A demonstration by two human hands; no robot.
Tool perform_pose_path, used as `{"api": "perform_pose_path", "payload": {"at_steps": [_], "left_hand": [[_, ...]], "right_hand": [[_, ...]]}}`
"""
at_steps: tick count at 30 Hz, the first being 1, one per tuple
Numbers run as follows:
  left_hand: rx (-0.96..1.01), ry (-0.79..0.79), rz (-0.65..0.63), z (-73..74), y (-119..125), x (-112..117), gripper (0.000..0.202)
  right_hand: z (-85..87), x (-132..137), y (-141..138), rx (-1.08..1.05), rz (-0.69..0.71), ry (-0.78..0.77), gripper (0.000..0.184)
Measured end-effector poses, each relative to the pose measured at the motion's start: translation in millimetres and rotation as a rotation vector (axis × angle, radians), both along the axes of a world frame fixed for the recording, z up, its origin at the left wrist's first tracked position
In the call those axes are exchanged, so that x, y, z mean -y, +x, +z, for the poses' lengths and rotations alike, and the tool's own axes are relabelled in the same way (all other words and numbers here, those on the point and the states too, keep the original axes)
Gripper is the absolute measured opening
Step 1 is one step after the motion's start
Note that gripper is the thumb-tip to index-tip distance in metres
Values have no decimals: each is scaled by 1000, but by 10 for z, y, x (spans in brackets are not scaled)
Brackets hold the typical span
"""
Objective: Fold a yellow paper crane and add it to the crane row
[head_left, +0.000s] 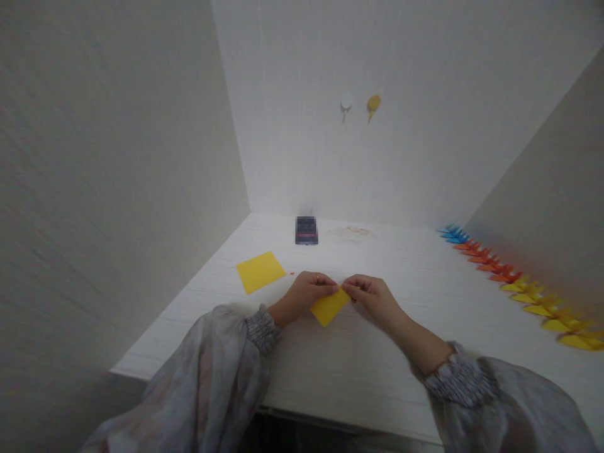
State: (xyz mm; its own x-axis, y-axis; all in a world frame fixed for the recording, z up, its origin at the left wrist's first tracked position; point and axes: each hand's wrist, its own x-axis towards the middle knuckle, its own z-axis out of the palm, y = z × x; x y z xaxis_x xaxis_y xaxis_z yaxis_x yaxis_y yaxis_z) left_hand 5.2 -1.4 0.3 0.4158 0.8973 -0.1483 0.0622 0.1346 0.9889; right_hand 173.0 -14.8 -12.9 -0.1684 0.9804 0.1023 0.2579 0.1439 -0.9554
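Between my two hands is a yellow sheet of paper (327,309), folded small, with one corner pointing toward me. My left hand (310,292) pinches its upper left part between thumb and fingers; a ring shows on one finger. Closed on the upper right corner is my right hand (370,294), its thumb and fingertips pressed together. The fingertips of both hands almost meet at the paper's top edge. Left of my left hand, a flat yellow stack or sheet of paper (261,272) lies on the white table (349,365).
A row of folded paper cranes (504,274), blue, orange and yellow, runs along the right side. At the back lies a dark blurred-out rectangular object (306,231). A white hook (346,102) and a yellow hook (374,103) are on the back wall. Panels rise left and right.
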Motion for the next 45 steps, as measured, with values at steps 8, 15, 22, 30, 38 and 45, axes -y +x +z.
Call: {"api": "perform_pose_path", "payload": {"at_steps": [8,15,22,30,38,45], "left_hand": [[55,-95,-42,65,-4,4,16],[-44,-102,-8,165,9,41,12],[-82,-29,-36,67,-7,-14,20],[-90,12,-20,37,-10,0,24],[-134,74,-26,48,3,10,22],[-111,36,12,54,-17,-22,20]], "right_hand": [[41,-3,28,-131,-35,-90,19],[72,6,22,-160,-27,-128,19],[16,-35,55,-127,-35,-98,18],[-31,-36,14,-35,-34,-77,22],[-25,-36,10,-196,-9,-150,12],[111,-44,98,-266,-31,-178,11]]}}
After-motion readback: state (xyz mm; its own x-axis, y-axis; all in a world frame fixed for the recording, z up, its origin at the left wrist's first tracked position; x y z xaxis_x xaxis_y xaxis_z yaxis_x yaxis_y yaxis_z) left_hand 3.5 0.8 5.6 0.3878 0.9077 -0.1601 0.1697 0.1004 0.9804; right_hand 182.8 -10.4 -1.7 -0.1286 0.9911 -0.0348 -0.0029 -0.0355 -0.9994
